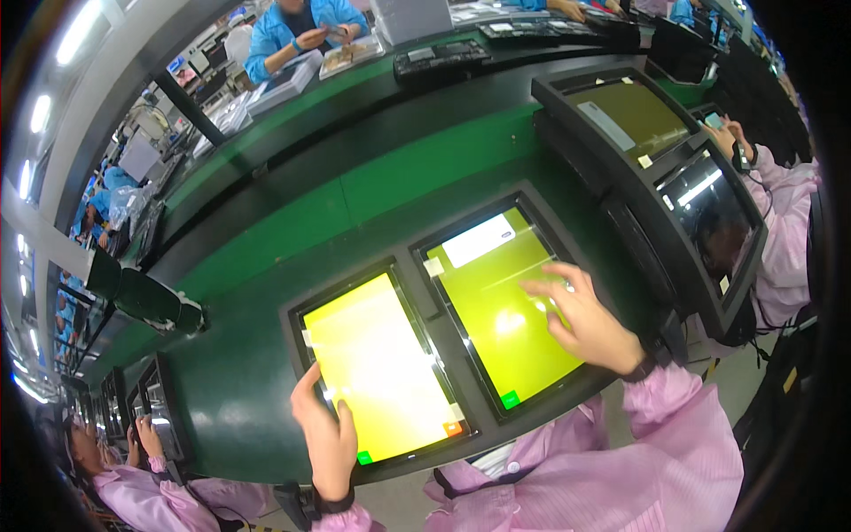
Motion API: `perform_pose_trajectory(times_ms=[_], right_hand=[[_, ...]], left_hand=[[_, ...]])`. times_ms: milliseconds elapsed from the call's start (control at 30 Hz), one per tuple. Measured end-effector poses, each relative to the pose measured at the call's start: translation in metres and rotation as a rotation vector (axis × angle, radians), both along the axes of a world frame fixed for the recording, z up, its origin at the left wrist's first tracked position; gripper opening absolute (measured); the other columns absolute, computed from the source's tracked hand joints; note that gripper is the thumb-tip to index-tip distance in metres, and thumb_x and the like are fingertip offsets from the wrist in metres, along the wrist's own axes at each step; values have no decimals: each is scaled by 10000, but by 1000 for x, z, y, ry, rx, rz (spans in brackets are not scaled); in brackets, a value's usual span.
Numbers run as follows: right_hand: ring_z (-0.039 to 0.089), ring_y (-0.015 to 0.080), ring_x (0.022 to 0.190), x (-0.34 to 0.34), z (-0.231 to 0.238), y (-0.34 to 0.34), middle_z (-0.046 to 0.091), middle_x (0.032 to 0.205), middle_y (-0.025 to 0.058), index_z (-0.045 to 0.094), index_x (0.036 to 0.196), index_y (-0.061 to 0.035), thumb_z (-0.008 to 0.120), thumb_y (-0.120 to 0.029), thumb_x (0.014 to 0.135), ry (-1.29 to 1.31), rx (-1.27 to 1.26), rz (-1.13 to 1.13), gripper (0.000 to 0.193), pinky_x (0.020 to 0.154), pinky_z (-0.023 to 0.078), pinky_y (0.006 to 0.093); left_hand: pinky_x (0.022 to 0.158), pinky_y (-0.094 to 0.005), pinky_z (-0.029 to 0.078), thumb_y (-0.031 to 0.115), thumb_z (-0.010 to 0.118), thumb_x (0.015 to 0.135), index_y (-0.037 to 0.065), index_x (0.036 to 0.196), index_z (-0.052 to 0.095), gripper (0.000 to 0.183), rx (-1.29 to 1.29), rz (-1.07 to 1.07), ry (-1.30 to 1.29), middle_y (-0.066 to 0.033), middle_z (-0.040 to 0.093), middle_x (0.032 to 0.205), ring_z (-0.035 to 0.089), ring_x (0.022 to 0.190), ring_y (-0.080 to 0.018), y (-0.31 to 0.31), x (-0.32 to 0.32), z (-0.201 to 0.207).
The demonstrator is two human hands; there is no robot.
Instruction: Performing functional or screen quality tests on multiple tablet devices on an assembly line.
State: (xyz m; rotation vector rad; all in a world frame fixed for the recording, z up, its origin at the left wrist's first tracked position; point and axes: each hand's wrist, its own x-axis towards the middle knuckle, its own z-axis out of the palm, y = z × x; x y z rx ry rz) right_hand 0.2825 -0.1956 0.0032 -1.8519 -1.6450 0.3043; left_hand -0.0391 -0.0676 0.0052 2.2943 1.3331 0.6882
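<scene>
Two tablets lie side by side in a black tray with raised frames. The left tablet (381,355) glows bright yellow, with small green and orange squares along its lower edge. The right tablet (483,315) shows a yellow-green screen with a white box near its top and a green square at its lower left corner. My left hand (328,434) rests on the left tablet's lower left side, thumb over the screen and a finger along the frame, spread apart. Over the right tablet's right half is my right hand (585,324), fingers apart and the index stretched out; whether it touches the glass I cannot tell.
Another black tray (612,191) with two tablets stands on the right, a person in pink beside it. A dark green post (146,297) rises at the left of the green table (239,399). Across a raised ledge, people in blue handle devices. Another pink-sleeved person sits far left.
</scene>
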Motion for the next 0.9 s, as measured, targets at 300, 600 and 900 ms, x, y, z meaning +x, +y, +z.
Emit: perform_pose_trajectory(times_ms=[300,600,900], right_hand=[[370,373,1228,-39,-19,-55,508,1224,146,431,1318,-68,506,24,751,157,-78,260,579,1014,327,467],[270,386,1290,44,-11,45,443,1292,189,415,1257,-8,436,-64,815,-76,-4,-15,446,1060,269,472],[255,390,1299,44,-16,48,418,1303,197,418,1248,-12,438,-72,819,-67,-89,-20,435,1073,252,468]], left_hand=[[1076,-392,201,-58,464,745,30,1312,253,611,-281,386,-505,-211,347,1342,322,1284,-297,-70,-36,-33],[1049,-403,233,-44,428,786,25,1298,281,537,-177,526,-515,-197,409,1267,371,1187,-286,-71,-34,-44],[1043,-405,241,-41,433,780,22,1288,298,529,-154,555,-496,-197,432,1249,386,1164,-289,-70,-32,-46]])
